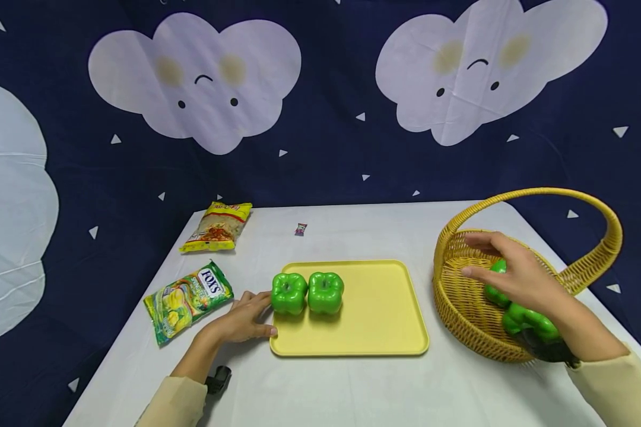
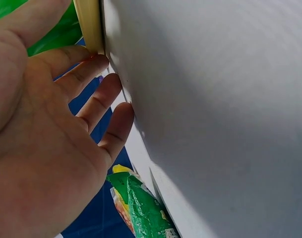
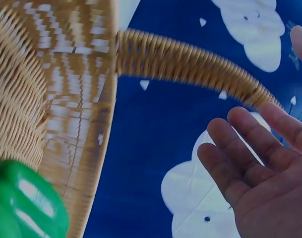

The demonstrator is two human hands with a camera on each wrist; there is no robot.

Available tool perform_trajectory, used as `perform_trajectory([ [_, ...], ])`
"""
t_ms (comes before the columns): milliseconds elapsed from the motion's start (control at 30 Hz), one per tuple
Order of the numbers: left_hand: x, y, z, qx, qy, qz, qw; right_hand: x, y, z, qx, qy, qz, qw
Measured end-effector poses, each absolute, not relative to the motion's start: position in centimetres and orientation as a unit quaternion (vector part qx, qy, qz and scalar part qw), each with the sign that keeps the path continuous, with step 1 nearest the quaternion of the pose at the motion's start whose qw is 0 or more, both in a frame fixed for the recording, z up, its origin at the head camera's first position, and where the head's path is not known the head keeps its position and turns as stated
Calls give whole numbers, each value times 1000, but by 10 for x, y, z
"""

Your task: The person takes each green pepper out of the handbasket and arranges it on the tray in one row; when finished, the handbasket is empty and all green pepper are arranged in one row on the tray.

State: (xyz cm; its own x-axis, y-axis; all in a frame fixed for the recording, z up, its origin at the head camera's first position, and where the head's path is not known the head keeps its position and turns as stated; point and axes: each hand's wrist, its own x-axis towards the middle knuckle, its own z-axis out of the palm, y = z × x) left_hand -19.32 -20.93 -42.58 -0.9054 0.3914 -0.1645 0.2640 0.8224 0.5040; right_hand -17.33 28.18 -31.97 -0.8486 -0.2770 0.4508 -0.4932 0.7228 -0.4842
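A yellow tray (image 1: 379, 314) lies on the table with two green bell peppers (image 1: 289, 293) (image 1: 326, 292) side by side on its left half. My left hand (image 1: 243, 320) is at the tray's left edge, fingertips at the rim and resting low by the table, thumb near the front left corner. Over the wicker basket (image 1: 448, 308) on the right hovers my right hand (image 1: 523, 279), fingers spread and holding nothing. Inside the basket are green bell peppers (image 1: 529, 323), partly hidden by my hand and wrist. The right wrist view shows one shiny green pepper (image 3: 29, 198) against the wicker.
A green FOX'S candy bag (image 1: 189, 299) lies left of the tray, behind it a yellow snack packet (image 1: 218, 227). One small wrapped candy (image 1: 300, 229) sits near the back edge. The basket's tall handle (image 1: 534, 193) arches above the right hand. A dark cloud-patterned cloth (image 1: 331, 89) hangs behind.
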Motion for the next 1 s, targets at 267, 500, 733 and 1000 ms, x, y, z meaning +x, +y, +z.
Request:
perform_trajectory([
  [267, -193, -209, -426, 172, 945, 243, 133, -187, 307, -325, 121, -931, 317, 135],
  [500, -193, -208, -427, 172, 946, 241, 133, -195, 321, -333, 95, -943, 295, 121],
  [733, -192, -208, -426, 172, 946, 240, 132, -203, 329, -341, 75, -949, 293, 86],
  [1000, -192, -208, -425, 170, 945, 244, 133, -209, 334, -348, 61, -957, 277, 62],
])
